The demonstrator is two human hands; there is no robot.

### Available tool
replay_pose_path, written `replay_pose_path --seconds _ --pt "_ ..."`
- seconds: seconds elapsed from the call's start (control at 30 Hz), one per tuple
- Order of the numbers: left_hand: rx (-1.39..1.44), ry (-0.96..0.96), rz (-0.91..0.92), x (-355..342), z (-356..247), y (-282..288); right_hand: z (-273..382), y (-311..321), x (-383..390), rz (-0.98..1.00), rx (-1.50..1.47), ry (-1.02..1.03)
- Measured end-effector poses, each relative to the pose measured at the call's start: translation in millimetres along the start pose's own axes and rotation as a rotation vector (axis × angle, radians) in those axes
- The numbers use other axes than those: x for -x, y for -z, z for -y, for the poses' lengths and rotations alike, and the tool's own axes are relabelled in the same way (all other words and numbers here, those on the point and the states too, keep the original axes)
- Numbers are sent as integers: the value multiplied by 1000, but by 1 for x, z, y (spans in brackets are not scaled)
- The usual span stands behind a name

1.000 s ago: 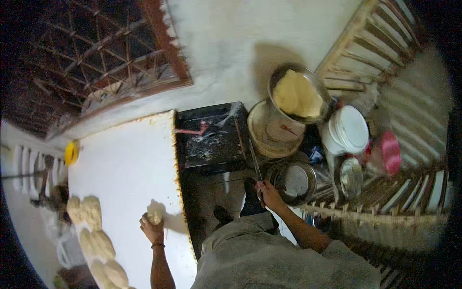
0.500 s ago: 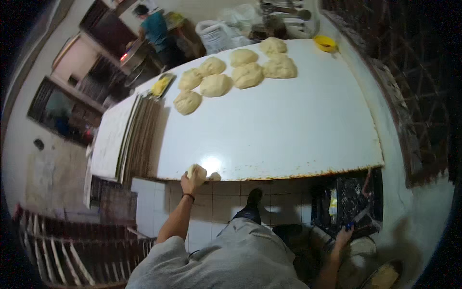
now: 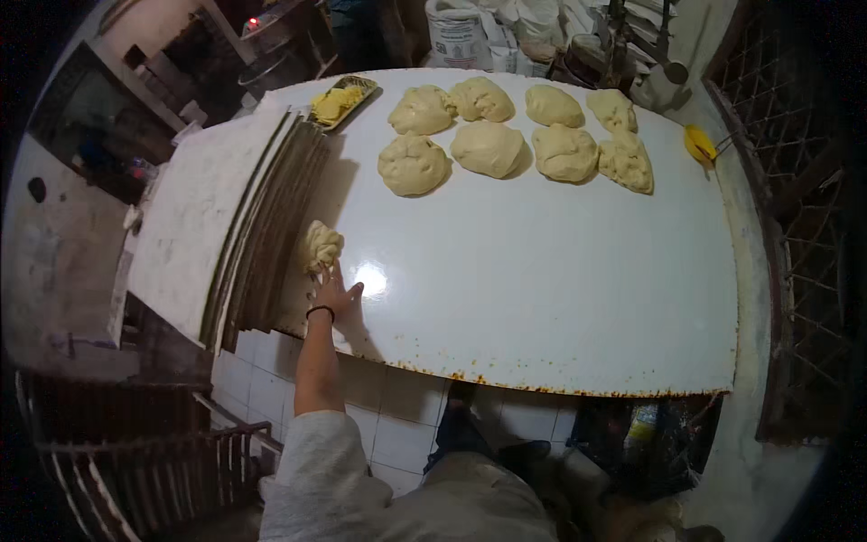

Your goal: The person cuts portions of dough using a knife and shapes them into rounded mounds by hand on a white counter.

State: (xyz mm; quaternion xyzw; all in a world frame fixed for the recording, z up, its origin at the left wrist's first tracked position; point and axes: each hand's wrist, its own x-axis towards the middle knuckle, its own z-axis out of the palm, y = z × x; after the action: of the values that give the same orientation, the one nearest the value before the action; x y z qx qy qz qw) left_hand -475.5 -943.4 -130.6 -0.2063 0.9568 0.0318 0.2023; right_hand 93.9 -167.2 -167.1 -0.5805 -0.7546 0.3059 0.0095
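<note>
The dough in front of me sits at the left of the frame, on the near left part of the table. It is a small, creased lump, slightly longer than wide; its long axis runs roughly up and down the frame, from my fingertips toward the upper edge. Neither end is clearly the pointed one.

My left hand is just below it, palm down, thumb spread out to the right, fingers open and reaching to its near edge without being wrapped round it. The state of my right hand I cannot tell, as it lies out of view.

Just left of the dough, a thick pile of boards stands in the way on that side; whether the two touch I cannot tell. To the right the surface runs free, with a bright glare near my thumb. Up at the table's far left corner is a dark tray with something yellow in it. Eight larger lumps lie in two rows across the upper middle, and a yellow bowl is at the upper right.

Beyond, sacks stand at the top; a lattice fills the right side, and a rack the lower left.
</note>
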Motion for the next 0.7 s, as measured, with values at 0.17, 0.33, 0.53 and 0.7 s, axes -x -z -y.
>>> replay_pose_path --seconds 0.17,0.33,0.53,0.7 --pt "393 -152 83 5 -123 6 4 47 108 -80 -8 -103" --pt "932 -567 -386 10 -124 -70 61 156 47 -590 -26 69" --pt "1154 -843 665 339 -389 -148 3 344 -7 -725 388 64" --pt "563 -1522 1168 631 -555 -119 -51 402 -72 -203 284 -218"
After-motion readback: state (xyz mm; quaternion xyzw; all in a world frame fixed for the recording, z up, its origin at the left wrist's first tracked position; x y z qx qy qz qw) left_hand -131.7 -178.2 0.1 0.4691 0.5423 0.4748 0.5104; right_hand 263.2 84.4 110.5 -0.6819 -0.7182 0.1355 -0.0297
